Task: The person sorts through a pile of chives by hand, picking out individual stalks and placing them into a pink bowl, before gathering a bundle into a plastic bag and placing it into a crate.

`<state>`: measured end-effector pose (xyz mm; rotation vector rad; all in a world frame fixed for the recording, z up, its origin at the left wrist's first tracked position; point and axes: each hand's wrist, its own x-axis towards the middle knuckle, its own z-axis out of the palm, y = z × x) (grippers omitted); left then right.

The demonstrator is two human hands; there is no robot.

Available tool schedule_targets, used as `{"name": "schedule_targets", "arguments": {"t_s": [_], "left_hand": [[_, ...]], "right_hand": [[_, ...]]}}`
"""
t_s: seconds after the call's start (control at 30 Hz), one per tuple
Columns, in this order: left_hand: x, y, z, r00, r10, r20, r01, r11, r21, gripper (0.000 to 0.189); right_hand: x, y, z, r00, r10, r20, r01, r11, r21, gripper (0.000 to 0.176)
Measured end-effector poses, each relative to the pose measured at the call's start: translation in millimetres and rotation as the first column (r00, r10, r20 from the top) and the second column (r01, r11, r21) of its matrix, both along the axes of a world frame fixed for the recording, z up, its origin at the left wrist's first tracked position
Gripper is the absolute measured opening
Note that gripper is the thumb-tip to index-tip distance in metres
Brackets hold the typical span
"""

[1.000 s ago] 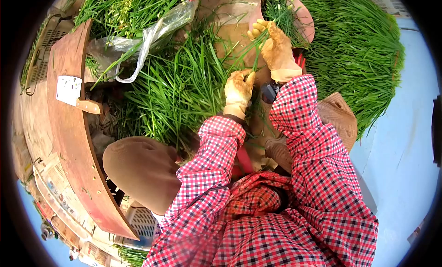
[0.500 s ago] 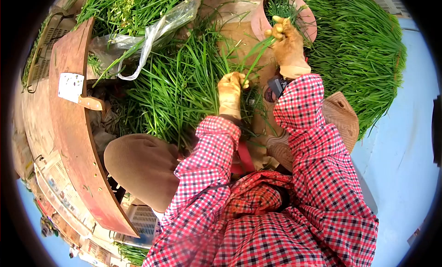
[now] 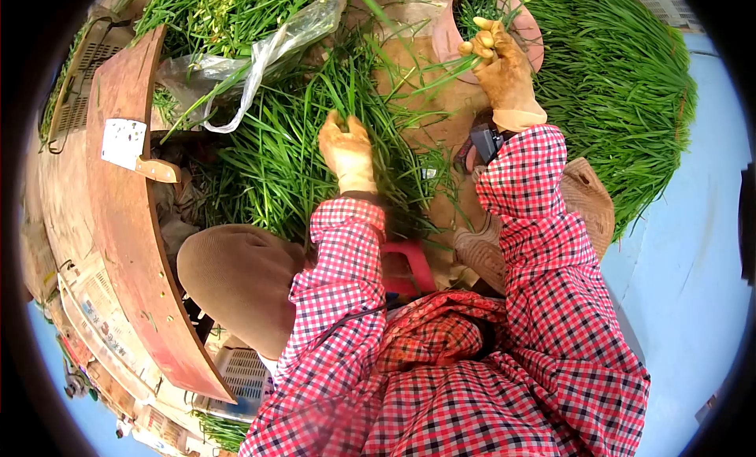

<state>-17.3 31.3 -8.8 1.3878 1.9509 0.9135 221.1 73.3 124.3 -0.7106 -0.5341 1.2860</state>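
Observation:
Tan work gloves cover both hands. My left hand (image 3: 346, 151) is over a loose pile of garlic chives (image 3: 276, 169), its fingers apart at the leaves and nothing seen held. My right hand (image 3: 502, 69) is closed on a few garlic chive stalks (image 3: 441, 77), which stick out to the left from the fingers. It sits at the near rim of a pink tub (image 3: 533, 51) that has more green stalks in it. A dark, watch-like device (image 3: 486, 142) shows at the right wrist.
Neatly layered chives (image 3: 614, 94) lie at the right on a blue surface (image 3: 669, 252). At left, a wooden board (image 3: 130, 244) carries a knife (image 3: 157, 170). A clear plastic bag (image 3: 264, 59) with cut greens is behind the pile. A pink stool (image 3: 413, 264) shows below.
My left hand has moved left, off the stalks by the right hand and onto the pile, its fingers opening. My right hand has shifted slightly right and up, still holding stalks.

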Motion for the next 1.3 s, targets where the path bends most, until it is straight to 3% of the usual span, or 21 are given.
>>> {"name": "schedule_targets", "arguments": {"t_s": [0.07, 0.13, 0.2, 0.27, 0.3, 0.4, 0.5, 0.6, 0.63, 0.77, 0.83, 0.9, 0.93, 1.0, 1.03, 1.07, 1.17, 1.2, 1.27, 1.3], "left_hand": [[5.3, 13.4, 14.4, 0.985, 0.002, 0.17, -0.032, 0.984, 0.176, 0.027], [11.2, 21.7, 55.5, 0.942, -0.143, 0.303, 0.109, 0.986, 0.126, 0.026], [15.7, 25.7, 62.1, 0.692, -0.297, 0.658, 0.375, 0.927, 0.024, 0.032], [23.2, 26.9, 54.7, 0.53, -0.336, 0.778, 0.545, 0.838, -0.01, 0.043], [24.3, 23.6, 64.6, 0.603, -0.447, 0.661, 0.589, 0.808, 0.01, 0.053], [32.8, 21.3, 48.8, 0.75, -0.518, 0.412, 0.531, 0.842, 0.093, 0.056], [39.2, 23.9, 55.8, 0.752, -0.6, 0.273, 0.536, 0.798, 0.276, 0.046], [41.1, 26.8, 47.3, 0.546, -0.491, 0.679, 0.626, 0.778, 0.059, 0.031], [39.8, 23.8, 57.8, 0.55, -0.434, 0.714, 0.626, 0.78, -0.008, 0.023], [42.0, 13.0, 60.7, 0.548, -0.478, 0.686, 0.613, 0.788, 0.059, 0.024], [44.6, 12.1, 63.0, 0.555, -0.408, 0.725, 0.608, 0.794, -0.018, 0.024], [46.4, 11.4, 35.2, 0.623, -0.724, 0.295, 0.705, 0.684, 0.188, 0.024], [46.8, 11.6, 26.9, 0.643, -0.765, 0.042, 0.729, 0.628, 0.271, 0.024], [45.5, 13.9, 18.1, 0.634, -0.773, -0.03, 0.718, 0.574, 0.392, 0.023], [45.6, 12.0, 43.6, 0.634, -0.547, 0.547, 0.64, 0.768, 0.026, 0.023], [43.3, 12.6, 53.9, 0.625, -0.542, 0.561, 0.649, 0.761, 0.012, 0.025], [48.4, 6.9, 27.4, 0.672, -0.611, 0.419, 0.592, 0.783, 0.193, 0.025], [48.0, 6.5, 41.7, 0.657, -0.57, 0.493, 0.576, 0.802, 0.16, 0.023], [51.8, 4.6, 38.2, 0.403, -0.107, 0.909, 0.5, 0.857, -0.121, 0.02], [53.9, 5.5, 39.7, 0.359, -0.075, 0.93, 0.444, 0.89, -0.099, 0.017]], "right_hand": [[-0.8, -0.1, 2.4, 0.999, 0.034, 0.0, -0.034, 0.999, 0.008, 0.037], [-2.1, -1.0, 3.0, 0.998, 0.063, 0.004, -0.064, 0.998, 0.016, 0.037], [-2.6, -1.0, 3.5, 0.996, 0.09, 0.015, -0.09, 0.996, 0.026, 0.037], [-4.2, -1.0, 3.5, 0.997, 0.078, 0.025, -0.079, 0.997, 0.017, 0.037], [-6.0, -1.0, 4.8, 0.997, 0.072, 0.03, -0.072, 0.997, 0.012, 0.037], [-11.7, -4.4, 8.2, 0.995, 0.077, 0.065, -0.078, 0.997, 0.007, 0.037], [-14.2, -6.3, 5.9, 0.993, 0.103, 0.066, -0.101, 0.995, -0.025, 0.037], [-15.8, -7.3, 6.3, 0.995, 0.103, 0.007, -0.103, 0.994, -0.031, 0.036], [-12.6, -6.5, 3.9, 0.996, 0.089, 0.008, -0.089, 0.996, -0.025, 0.036], [-5.1, -5.9, -0.2, 0.999, 0.039, -0.019, -0.04, 0.999, -0.029, 0.035], [-7.6, -4.3, -0.6, 0.998, 0.057, -0.024, -0.058, 0.998, -0.017, 0.035], [-9.4, -2.6, -3.6, 0.994, 0.111, -0.008, -0.11, 0.994, 0.024, 0.035], [-8.7, -2.1, -5.6, 0.995, 0.104, -0.001, -0.104, 0.994, 0.019, 0.036], [-6.7, -3.1, -8.8, 0.996, 0.084, 0.018, -0.085, 0.996, 0.015, 0.037], [-6.2, -3.6, -8.7, 0.996, 0.067, 0.053, -0.068, 0.998, 0.008, 0.038], [-6.2, -4.2, -8.7, 0.995, 0.049, 0.09, -0.049, 0.999, 0.003, 0.039], [-12.5, -4.0, -7.1, 0.988, -0.012, 0.151, 0.015, 1.0, -0.018, 0.039], [-15.1, -3.7, -5.9, 0.986, -0.021, 0.168, 0.026, 0.999, -0.028, 0.038], [-17.2, -5.8, -1.3, 0.983, -0.04, 0.177, 0.045, 0.999, -0.02, 0.034], [-24.5, -6.6, -1.5, 0.978, -0.051, 0.204, 0.059, 0.998, -0.035, 0.033]]}}
